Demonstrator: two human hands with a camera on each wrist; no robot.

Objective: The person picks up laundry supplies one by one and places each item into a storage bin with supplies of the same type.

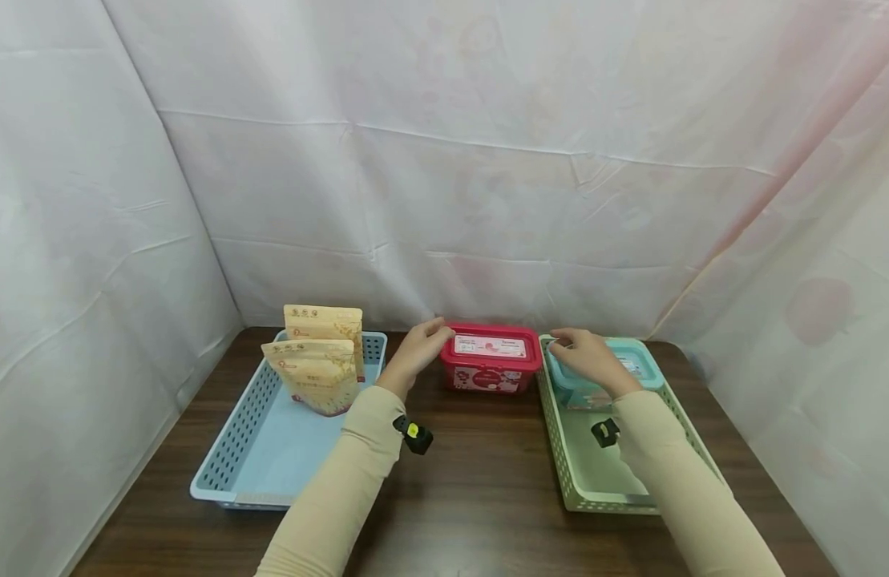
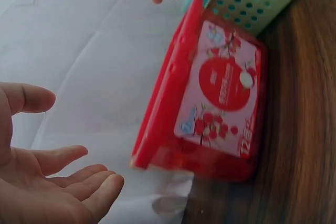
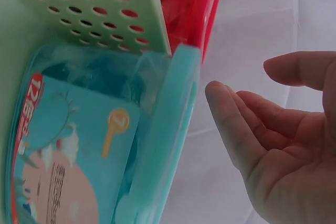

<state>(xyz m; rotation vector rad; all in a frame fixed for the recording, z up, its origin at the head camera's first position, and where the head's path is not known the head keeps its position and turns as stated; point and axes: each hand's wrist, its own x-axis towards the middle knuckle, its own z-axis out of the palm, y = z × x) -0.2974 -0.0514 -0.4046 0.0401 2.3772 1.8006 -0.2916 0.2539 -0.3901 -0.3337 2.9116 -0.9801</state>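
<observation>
A red lidded plastic box (image 1: 490, 359) with a pink label stands on the table against the back sheet, between two baskets. My left hand (image 1: 418, 353) is just off its left end; in the left wrist view its fingers (image 2: 63, 161) are spread and hold nothing. My right hand (image 1: 587, 359) is over the left part of a teal lidded plastic box (image 1: 639, 362), which sits in the far end of the green basket (image 1: 559, 449). Seen from the right wrist, the thumb and fingers (image 3: 231, 119) are apart, with a gap between them and the teal lid (image 3: 168, 135).
On the left, a light blue basket (image 1: 235, 437) holds two yellow pouches (image 1: 317, 373), (image 1: 321, 320) standing at its far end. White sheets (image 1: 415, 200) rise behind and on both sides of the dark wooden table (image 1: 480, 473).
</observation>
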